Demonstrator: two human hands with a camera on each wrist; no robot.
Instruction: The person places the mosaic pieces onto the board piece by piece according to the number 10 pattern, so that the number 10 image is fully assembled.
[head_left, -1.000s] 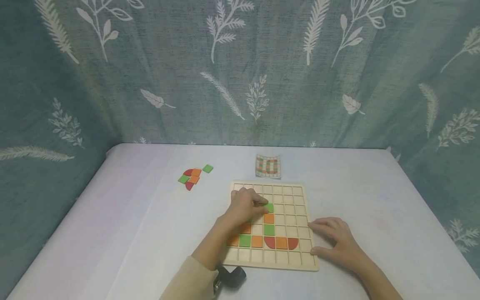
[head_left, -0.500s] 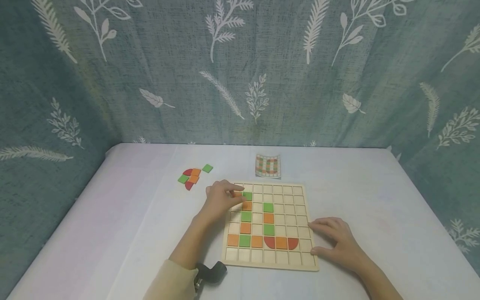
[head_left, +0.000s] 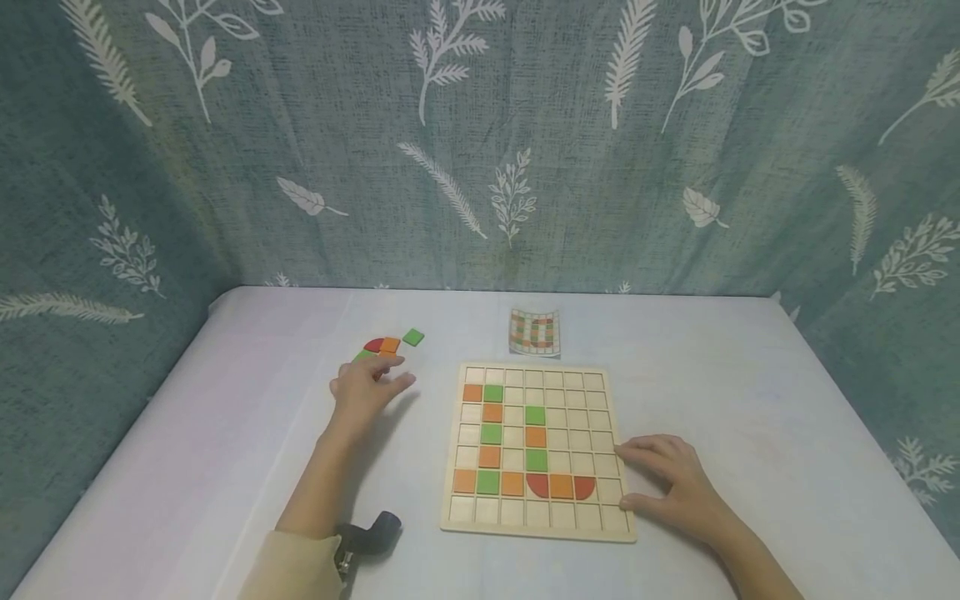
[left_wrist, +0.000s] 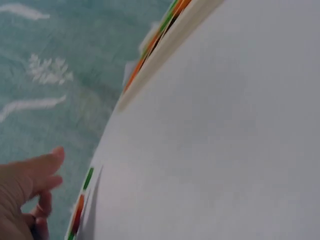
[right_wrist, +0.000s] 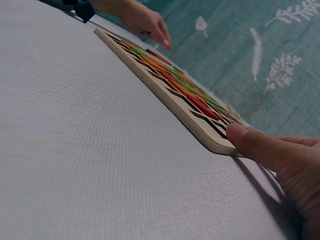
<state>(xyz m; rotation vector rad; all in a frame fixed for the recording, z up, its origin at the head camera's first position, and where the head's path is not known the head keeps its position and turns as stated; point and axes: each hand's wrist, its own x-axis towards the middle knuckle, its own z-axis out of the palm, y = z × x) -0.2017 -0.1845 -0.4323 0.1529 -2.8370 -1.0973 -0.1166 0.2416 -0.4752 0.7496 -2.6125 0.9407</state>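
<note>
A wooden grid board (head_left: 577, 518) lies on the table, with orange and green square tiles and two red quarter-round tiles in some cells. My left hand (head_left: 366, 390) hovers over the loose tiles left of the board, thumb and fingers apart and holding nothing. It partly hides that pile, where a red tile (head_left: 374, 344), an orange tile (head_left: 390, 344) and a sliver of green show. A green tile (head_left: 413, 337) lies just beyond. My right hand (head_left: 678, 483) rests by the board's right edge, thumb and fingertips touching it, as the right wrist view also shows for the thumb (right_wrist: 250, 142).
A small printed card (head_left: 534, 332) with a coloured grid pattern lies behind the board. A patterned green curtain (head_left: 600, 208) surrounds the white table (head_left: 712, 350) at the back and sides. A black device (head_left: 375, 533) is strapped to my left wrist.
My left hand has moved from over the board leftward to the loose tiles. An orange tile it was at now sits in the board's upper left. My right hand has stayed put.
</note>
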